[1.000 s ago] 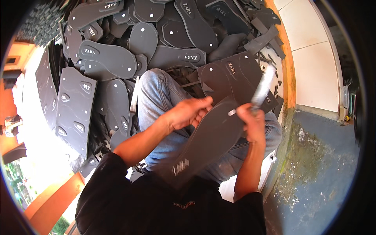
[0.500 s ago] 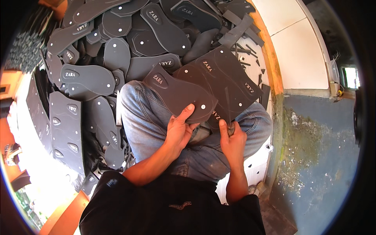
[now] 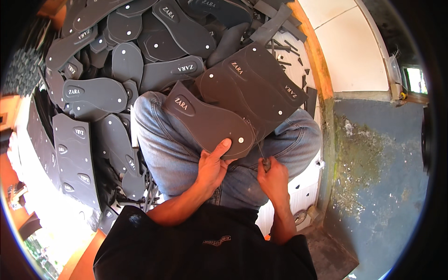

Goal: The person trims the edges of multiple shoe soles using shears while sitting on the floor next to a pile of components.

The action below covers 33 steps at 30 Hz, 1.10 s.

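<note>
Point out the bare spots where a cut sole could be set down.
Bare: the white floor strip beside the right hand, and the grey floor past the orange edge. Crowded: the sole pile ahead and left; the lap under the foam sheet and the left hand.

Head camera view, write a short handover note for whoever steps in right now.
Left hand: grips the near edge of a dark cut-out sole on the lap, thumb on top.
Right hand: closed on a thin blade tool at the sole's edge.
The rubber sheet lies under it on the knees.
Done: many cut soles piled ahead.
Left: apparently freeing this sole.
</note>
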Each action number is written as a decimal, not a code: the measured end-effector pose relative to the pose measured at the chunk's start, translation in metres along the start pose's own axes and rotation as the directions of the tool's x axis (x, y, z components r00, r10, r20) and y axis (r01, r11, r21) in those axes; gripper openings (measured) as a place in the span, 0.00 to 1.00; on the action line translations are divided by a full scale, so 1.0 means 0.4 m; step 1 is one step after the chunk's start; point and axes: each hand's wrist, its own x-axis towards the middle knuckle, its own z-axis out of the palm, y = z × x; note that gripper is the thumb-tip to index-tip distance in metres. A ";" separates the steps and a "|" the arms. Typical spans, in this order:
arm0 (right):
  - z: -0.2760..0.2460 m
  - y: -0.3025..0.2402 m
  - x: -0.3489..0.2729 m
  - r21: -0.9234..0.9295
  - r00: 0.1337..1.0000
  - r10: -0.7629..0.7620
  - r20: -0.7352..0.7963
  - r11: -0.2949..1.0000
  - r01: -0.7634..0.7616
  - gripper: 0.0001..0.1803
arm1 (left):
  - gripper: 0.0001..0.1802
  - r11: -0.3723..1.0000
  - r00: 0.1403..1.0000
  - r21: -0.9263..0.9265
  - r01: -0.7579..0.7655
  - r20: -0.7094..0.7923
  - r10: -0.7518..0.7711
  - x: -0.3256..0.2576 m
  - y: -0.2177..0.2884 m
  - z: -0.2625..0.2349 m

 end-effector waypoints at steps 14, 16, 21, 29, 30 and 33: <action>0.050 -0.089 0.065 0.688 0.910 -0.086 0.406 0.685 -0.242 0.10 | 0.21 0.937 0.995 0.335 0.102 -0.015 -0.103 -0.039 0.119 -0.125; 0.057 -0.055 0.034 0.673 0.876 -0.109 0.471 0.686 -0.277 0.10 | 0.20 0.941 0.994 0.338 -0.036 -0.085 0.069 0.027 0.220 -0.137; 0.073 -0.094 -0.038 0.715 0.900 -0.179 0.398 0.675 -0.182 0.15 | 0.17 0.865 0.992 0.497 -0.067 -0.057 0.109 0.106 0.354 -0.080; 0.102 -0.069 -0.024 0.231 0.987 -0.148 0.068 0.964 0.129 0.20 | 0.17 0.830 0.989 0.542 0.132 -0.018 -0.146 0.006 0.286 -0.042; 0.104 -0.064 -0.026 0.223 0.988 -0.138 0.072 0.968 0.119 0.20 | 0.17 0.820 0.988 0.555 0.136 -0.020 -0.150 0.008 0.285 -0.038; 0.100 -0.062 -0.028 0.215 0.990 -0.110 0.090 0.973 0.089 0.19 | 0.17 0.784 0.987 0.605 0.139 -0.017 -0.161 0.004 0.290 -0.020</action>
